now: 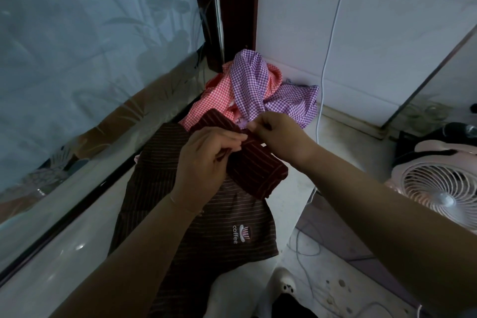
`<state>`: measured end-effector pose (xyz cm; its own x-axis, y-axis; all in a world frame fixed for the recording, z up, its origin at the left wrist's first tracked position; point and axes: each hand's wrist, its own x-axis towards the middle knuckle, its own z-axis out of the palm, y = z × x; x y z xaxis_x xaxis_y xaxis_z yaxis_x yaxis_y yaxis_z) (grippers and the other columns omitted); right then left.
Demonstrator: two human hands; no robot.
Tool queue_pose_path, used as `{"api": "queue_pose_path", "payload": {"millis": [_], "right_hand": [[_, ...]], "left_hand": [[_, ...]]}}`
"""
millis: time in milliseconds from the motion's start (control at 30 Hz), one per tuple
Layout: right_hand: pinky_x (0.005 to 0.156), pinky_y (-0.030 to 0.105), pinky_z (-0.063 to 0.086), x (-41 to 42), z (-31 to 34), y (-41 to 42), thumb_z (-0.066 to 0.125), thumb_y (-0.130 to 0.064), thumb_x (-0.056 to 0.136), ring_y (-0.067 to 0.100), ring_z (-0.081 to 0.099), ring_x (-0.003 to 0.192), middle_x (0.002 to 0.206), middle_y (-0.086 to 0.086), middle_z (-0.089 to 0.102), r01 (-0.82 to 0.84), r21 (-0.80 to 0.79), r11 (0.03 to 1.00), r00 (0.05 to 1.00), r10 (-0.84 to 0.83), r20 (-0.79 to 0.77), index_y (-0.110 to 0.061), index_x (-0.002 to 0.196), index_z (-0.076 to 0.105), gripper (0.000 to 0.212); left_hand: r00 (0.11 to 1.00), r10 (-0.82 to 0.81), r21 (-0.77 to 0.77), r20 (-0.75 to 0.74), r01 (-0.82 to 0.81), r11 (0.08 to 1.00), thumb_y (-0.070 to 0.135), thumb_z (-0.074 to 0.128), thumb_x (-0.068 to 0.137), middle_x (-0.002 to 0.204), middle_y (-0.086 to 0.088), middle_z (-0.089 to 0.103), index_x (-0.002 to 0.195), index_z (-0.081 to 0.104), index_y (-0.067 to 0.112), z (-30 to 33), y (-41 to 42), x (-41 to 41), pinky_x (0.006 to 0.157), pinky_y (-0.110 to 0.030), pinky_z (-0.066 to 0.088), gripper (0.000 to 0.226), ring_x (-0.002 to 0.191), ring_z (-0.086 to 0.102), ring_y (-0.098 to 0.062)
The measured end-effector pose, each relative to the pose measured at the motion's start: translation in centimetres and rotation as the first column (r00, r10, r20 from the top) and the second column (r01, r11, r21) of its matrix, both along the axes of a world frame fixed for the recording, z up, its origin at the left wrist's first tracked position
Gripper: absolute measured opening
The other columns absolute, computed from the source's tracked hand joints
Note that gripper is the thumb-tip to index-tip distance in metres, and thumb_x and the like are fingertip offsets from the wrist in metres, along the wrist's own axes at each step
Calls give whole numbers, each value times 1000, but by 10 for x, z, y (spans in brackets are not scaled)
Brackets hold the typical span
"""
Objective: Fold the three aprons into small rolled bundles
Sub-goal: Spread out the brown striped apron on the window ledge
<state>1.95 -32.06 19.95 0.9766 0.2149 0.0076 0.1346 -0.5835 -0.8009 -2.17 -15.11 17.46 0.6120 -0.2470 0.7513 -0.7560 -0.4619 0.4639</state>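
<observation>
Nearest the camera, the brown striped apron (206,217) lies spread on the pale desk (64,261), its small "coffee" cup logo facing up near the lower edge. At far left a frosted glass pane (90,33) with a leaf pattern runs beside the desk. The left hand (204,160) has its fingers curled round the apron's upper part, where the cloth is folded into a darker, thick bundle lifted off the flat portion. Just to the right, the right hand (276,134) pinches the top edge of that same fold — fingertips of both hands nearly meet there. Behind them, against the white wall, the red checked apron (216,95) and the purple checked apron (258,85) sit heaped together, the purple draped over the red. A white cable (327,59) hangs down the wall, and a pink fan (444,186) stands at far right.
</observation>
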Motion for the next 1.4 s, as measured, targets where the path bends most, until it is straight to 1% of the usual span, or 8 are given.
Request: {"api": "queue_pose_path", "payload": {"millis": [133, 267, 467, 734, 934, 1068, 1268, 1402], "right_hand": [[60, 18, 46, -2, -6, 2, 52, -24, 97, 8, 58, 66, 71, -7, 58, -5, -11, 1000, 999, 6, 52, -13, 80, 56, 21], [67, 28, 54, -8, -13, 5, 61, -21, 91, 12, 64, 72, 81, 3, 66, -50, 57, 997, 957, 31, 289, -6, 87, 63, 15], [63, 24, 53, -10, -14, -1, 56, -25, 93, 13, 58, 87, 106, 13, 59, -161, -180, 970, 654, 241, 717, -3, 94, 65, 24], [48, 35, 48, -8, -6, -8, 45, -33, 97, 17, 55, 62, 85, 4, 61, -218, -382, 898, 689, 419, 591, -12, 100, 57, 25], [49, 24, 48, -10, 13, -2, 59, -19, 93, 8, 56, 51, 66, 0, 60, -287, 106, 952, 948, 267, 170, -9, 96, 57, 10], [46, 22, 42, -11, 16, -4, 52, -10, 95, 13, 51, 46, 58, 6, 54, -202, 388, 899, 978, 207, 29, -8, 113, 43, 20], [51, 21, 46, -27, 6, -3, 48, -24, 96, 8, 57, 59, 75, -2, 58, -224, -34, 974, 863, 215, 458, -19, 114, 38, 21], [52, 31, 51, -27, 8, -7, 40, -36, 95, 17, 62, 65, 88, 3, 64, -235, -213, 949, 798, 313, 515, -21, 114, 41, 25]], "left_hand": [[989, 31, -72, -146, -42, 997, 4, 55, 89, 94, 3, 67, 93, 58, 17, 3, -2, -3, 79, -32, 53, 14, 89, 64, -14], [845, 94, -124, -526, -186, 975, 8, 59, 90, 82, 7, 64, 92, 58, 11, 15, -7, 9, 75, -7, 42, 4, 79, 61, 4], [614, -30, -67, -789, -38, 997, 15, 60, 92, 74, 6, 68, 93, 65, 14, 23, 3, 22, 64, -9, 46, 6, 70, 63, 3], [335, -262, -179, -905, 259, 949, 3, 62, 87, 99, 2, 73, 107, 69, 10, 46, 15, 19, 79, -15, 49, 22, 96, 67, -6], [445, -200, -182, -873, 84, 980, 11, 70, 82, 78, 1, 74, 86, 74, 8, 42, 3, 17, 67, -12, 48, 7, 76, 69, -4], [423, -231, -259, -876, -9, 966, 11, 66, 85, 72, 2, 72, 75, 71, 10, 40, 2, 22, 65, -10, 47, 11, 74, 67, -3], [233, -391, -425, -890, -115, 898, 11, 67, 73, 96, -10, 73, 94, 72, 6, 37, 6, 26, 86, -25, 53, 22, 94, 68, -17], [252, -354, -392, -901, -118, 912, -2, 64, 79, 84, -3, 73, 87, 70, 9, 41, 4, 25, 80, -23, 52, 15, 84, 68, -11]]}}
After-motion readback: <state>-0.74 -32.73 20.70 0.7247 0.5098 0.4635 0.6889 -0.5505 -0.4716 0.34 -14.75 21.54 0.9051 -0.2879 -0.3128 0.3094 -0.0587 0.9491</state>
